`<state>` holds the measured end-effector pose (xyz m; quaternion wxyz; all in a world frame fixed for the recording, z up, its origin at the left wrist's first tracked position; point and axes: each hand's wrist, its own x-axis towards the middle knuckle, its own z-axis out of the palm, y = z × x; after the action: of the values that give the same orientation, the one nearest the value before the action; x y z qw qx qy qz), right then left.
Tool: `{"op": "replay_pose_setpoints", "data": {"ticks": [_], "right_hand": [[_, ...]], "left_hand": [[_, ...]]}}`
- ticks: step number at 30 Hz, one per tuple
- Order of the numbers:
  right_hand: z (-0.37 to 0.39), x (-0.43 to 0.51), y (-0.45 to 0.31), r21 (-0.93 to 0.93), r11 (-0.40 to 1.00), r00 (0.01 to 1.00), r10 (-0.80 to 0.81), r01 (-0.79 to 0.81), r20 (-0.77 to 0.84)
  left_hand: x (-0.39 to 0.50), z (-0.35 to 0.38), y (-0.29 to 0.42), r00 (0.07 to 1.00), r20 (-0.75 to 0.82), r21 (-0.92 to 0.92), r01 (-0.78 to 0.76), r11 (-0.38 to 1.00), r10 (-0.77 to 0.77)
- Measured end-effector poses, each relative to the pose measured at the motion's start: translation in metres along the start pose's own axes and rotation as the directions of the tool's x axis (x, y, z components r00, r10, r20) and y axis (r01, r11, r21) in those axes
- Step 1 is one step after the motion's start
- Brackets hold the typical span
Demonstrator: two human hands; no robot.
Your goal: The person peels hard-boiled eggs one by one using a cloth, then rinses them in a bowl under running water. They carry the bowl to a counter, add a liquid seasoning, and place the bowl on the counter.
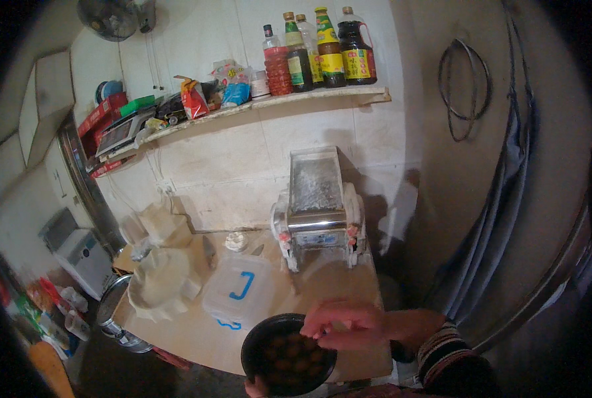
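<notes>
A black round pan (290, 380) with several brownish round pieces (296, 350) in it lies at the table's near edge. My left hand (256, 387) grips its lower left rim; only a few fingers show. Over the pan's upper right side, my right hand (346, 323) has curled fingers around a small pale piece, blurred, its kind unclear. Left of the pan stands a translucent plastic box (239, 291) with a blue handle. Behind them is a flour-dusted pasta or dough roller machine (317, 219). A cloth-lined basin or basket (164, 283) sits further left.
A wooden table (321, 293) bears these things. Above it, a wall shelf (276, 102) holds sauce bottles (331, 54), packets and a scale (124, 132). A metal pot (114, 303) stands beyond the table's left edge. Blue-grey fabric (500, 209) hangs at the right.
</notes>
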<state>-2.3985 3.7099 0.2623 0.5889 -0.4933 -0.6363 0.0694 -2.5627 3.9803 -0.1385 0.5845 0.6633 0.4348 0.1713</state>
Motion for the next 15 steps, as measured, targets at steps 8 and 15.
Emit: {"op": "replay_pose_setpoints", "data": {"ticks": [8, 15], "right_hand": [[0.017, 0.046, -0.097, 0.508, 0.848, 0.860, -0.364, 0.147, 0.358], [0.040, 0.047, -0.101, 0.650, 0.754, 0.858, -0.393, 0.095, 0.330]], "left_hand": [[-0.010, 0.014, 0.017, 0.996, -0.056, -0.008, -0.064, 0.998, 0.064], [-0.008, 0.009, 0.005, 0.989, -0.122, -0.003, -0.085, 0.996, 0.084]]}}
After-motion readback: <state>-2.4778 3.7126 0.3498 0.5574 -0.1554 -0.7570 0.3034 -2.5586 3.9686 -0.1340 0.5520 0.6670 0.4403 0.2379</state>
